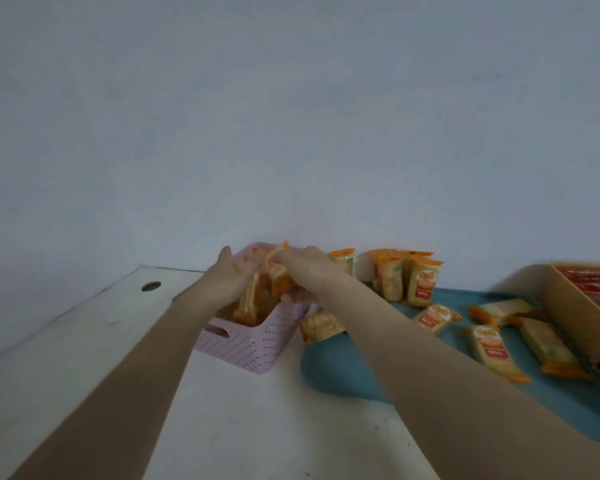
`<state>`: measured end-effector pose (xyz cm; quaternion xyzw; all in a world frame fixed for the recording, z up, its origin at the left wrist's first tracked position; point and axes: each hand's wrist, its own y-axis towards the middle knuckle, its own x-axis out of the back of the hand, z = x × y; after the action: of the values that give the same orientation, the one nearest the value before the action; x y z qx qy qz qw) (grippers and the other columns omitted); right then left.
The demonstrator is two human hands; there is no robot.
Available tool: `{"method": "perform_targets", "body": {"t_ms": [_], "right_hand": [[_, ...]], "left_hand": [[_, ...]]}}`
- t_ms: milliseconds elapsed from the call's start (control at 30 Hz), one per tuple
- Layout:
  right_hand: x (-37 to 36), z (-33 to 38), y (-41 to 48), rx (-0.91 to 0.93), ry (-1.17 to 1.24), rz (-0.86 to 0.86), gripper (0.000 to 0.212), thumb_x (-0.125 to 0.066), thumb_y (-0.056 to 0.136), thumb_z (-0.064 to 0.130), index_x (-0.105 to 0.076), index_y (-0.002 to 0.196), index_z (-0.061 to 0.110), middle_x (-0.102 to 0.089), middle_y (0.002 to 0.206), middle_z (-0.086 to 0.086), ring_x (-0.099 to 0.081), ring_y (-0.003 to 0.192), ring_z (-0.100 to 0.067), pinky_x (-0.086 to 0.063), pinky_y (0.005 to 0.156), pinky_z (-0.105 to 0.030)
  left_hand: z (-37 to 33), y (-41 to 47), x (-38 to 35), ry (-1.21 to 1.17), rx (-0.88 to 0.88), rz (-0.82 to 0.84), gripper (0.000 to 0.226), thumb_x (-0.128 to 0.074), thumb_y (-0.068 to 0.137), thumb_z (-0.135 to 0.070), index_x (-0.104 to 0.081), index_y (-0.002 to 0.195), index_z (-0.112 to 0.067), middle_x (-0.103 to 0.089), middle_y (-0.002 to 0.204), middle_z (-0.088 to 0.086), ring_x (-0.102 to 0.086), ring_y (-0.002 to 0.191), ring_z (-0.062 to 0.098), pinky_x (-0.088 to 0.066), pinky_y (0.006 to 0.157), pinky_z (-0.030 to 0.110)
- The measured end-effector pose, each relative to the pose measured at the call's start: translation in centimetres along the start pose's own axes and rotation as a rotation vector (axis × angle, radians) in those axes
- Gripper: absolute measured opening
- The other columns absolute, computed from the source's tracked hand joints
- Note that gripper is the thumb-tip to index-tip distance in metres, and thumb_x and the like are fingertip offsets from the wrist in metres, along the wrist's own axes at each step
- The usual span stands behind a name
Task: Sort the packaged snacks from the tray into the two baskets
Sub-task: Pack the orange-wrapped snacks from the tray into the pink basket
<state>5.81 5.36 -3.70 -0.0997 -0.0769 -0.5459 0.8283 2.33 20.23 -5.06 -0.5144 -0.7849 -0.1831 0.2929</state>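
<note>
A pink perforated basket [246, 344] stands on the white table, left of the teal tray [357, 379]. Several yellow-and-orange snack packets [253, 306] stand upright inside it. My left hand [224, 282] lies flat against the left side of these packets, thumb up. From the right, my right hand [309, 271] reaches over the basket, fingers curled round a snack packet [278, 277] at the top of the stack. The hands are blurred. More packets lie on the tray [489, 344], and some stand at its far edge [406, 282].
An open cardboard box [568, 306] with red packages borders the tray's right side. One packet [321, 327] leans between the basket and the tray. The white table [83, 341] has a round hole [151, 286] near its far left edge. A bare wall lies behind.
</note>
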Motion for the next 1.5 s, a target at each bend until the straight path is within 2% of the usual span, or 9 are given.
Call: {"method": "perform_targets", "body": {"t_ms": [133, 233, 333, 633, 800, 1167, 1233, 1367, 1500], "right_hand": [[-0.2, -2.2, 0.0, 0.179, -0.314, -0.138, 0.021, -0.052, 0.088, 0.020, -0.053, 0.071, 0.008, -0.047, 0.062, -0.001, -0.048, 0.065, -0.018, -0.040, 0.059, -0.030], [-0.3, -3.5, -0.2, 0.088, -0.315, -0.073, 0.031, -0.052, 0.090, 0.029, -0.048, 0.064, 0.013, -0.048, 0.065, -0.001, -0.051, 0.071, -0.021, -0.045, 0.064, -0.033], [-1.5, -4.7, -0.1, -0.057, -0.299, 0.076, 0.029, -0.047, 0.092, 0.039, -0.056, 0.084, 0.013, -0.058, 0.078, -0.008, -0.063, 0.083, -0.030, -0.057, 0.077, -0.040], [-0.4, -3.8, -2.8, 0.200, -0.305, -0.193, 0.020, -0.046, 0.087, 0.025, -0.056, 0.095, 0.010, -0.062, 0.084, -0.003, -0.059, 0.081, -0.026, -0.049, 0.069, -0.036], [6.7, -1.6, -8.0, 0.301, -0.542, -0.411, 0.018, -0.044, 0.089, 0.022, -0.054, 0.083, 0.010, -0.059, 0.080, -0.004, -0.055, 0.080, -0.028, -0.038, 0.066, -0.033], [17.1, -9.7, -20.4, 0.070, -0.862, -0.302, 0.023, -0.044, 0.094, 0.026, -0.063, 0.087, 0.014, -0.069, 0.085, 0.000, -0.064, 0.081, -0.021, -0.049, 0.070, -0.037], [17.2, -10.8, -21.2, 0.049, -0.955, -0.323, 0.010, -0.045, 0.091, 0.022, -0.055, 0.094, 0.020, -0.064, 0.096, 0.000, -0.059, 0.089, -0.024, -0.040, 0.069, -0.034], [16.8, -10.4, -22.0, 0.317, -1.138, -0.420, 0.057, -0.045, 0.083, 0.021, -0.039, 0.140, 0.028, -0.046, 0.140, 0.001, -0.043, 0.126, -0.025, -0.040, 0.098, -0.039], [16.3, -8.6, -23.2, 0.325, -1.168, -0.160, 0.054, -0.048, 0.088, 0.033, -0.039, 0.141, 0.040, -0.040, 0.143, 0.013, -0.032, 0.134, -0.016, -0.032, 0.106, -0.044]], "left_hand": [[3.2, 1.6, 1.3, 0.373, -0.086, -0.354, 0.047, -0.043, 0.097, -0.032, -0.047, 0.139, -0.012, -0.051, 0.141, 0.012, -0.044, 0.129, 0.033, -0.039, 0.099, 0.044], [5.6, 3.4, 1.9, 0.545, 0.090, -0.211, 0.044, -0.037, 0.092, -0.036, -0.056, 0.119, -0.007, -0.058, 0.125, 0.016, -0.052, 0.110, 0.034, -0.045, 0.089, 0.043], [6.1, 3.9, 2.1, 0.392, 0.126, -0.217, 0.032, -0.047, 0.091, -0.033, -0.067, 0.090, -0.008, -0.068, 0.091, 0.011, -0.059, 0.079, 0.027, -0.043, 0.068, 0.033], [2.0, -2.2, 2.5, 0.272, -0.135, -0.567, 0.030, -0.048, 0.089, -0.008, -0.068, 0.109, -0.015, -0.070, 0.105, 0.012, -0.060, 0.100, 0.038, -0.045, 0.082, 0.038], [-2.9, -7.2, 1.2, 0.092, -0.274, -0.466, 0.017, -0.056, 0.088, -0.018, -0.070, 0.098, -0.023, -0.061, 0.076, -0.016, -0.058, 0.087, 0.020, -0.037, 0.073, 0.028], [-4.9, -18.4, -9.6, 0.350, -0.587, -0.126, 0.040, -0.056, 0.084, -0.029, -0.055, 0.122, -0.039, -0.053, 0.090, -0.011, -0.058, 0.093, 0.019, -0.041, 0.072, 0.029], [-5.0, -19.2, -10.7, 0.490, -0.614, -0.153, 0.040, -0.050, 0.087, -0.038, -0.052, 0.127, -0.039, -0.055, 0.102, -0.012, -0.057, 0.098, 0.016, -0.041, 0.072, 0.029], [-5.5, -19.4, -10.8, 0.551, -0.772, -0.300, 0.031, -0.051, 0.086, -0.044, -0.063, 0.112, -0.034, -0.053, 0.092, -0.011, -0.058, 0.090, 0.016, -0.038, 0.062, 0.028], [-6.7, -18.9, -10.8, 0.816, -0.806, -0.118, 0.047, -0.044, 0.086, -0.064, -0.059, 0.118, -0.034, -0.055, 0.112, -0.009, -0.049, 0.109, 0.016, -0.043, 0.082, 0.033]]}}
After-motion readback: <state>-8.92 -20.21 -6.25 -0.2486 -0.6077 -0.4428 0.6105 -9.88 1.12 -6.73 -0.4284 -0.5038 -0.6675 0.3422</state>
